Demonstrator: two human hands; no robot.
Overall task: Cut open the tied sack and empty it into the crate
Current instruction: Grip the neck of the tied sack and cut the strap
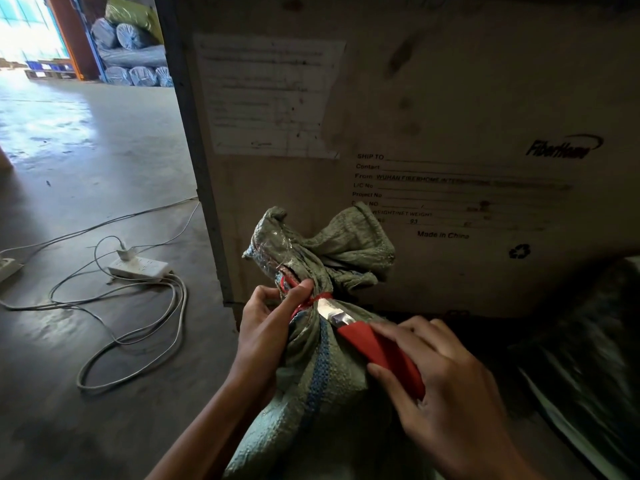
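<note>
At lower centre, the left hand (265, 327) pinches the sack (311, 393) at its neck, fingers closed beside the red string (306, 302). To its right, the right hand (446, 379) grips a red-handled knife (374, 344), its blade touching the string

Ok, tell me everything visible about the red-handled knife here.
The knife has a smooth red handle, plastic by its look, and a short shiny metal blade. It lies slantwise across the neck of the green woven sack, blade tip up and left, meeting the red string tied around the neck. The right hand grips the handle, fingers over its top. The left hand pinches the string beside the blade, not touching the knife.
</note>
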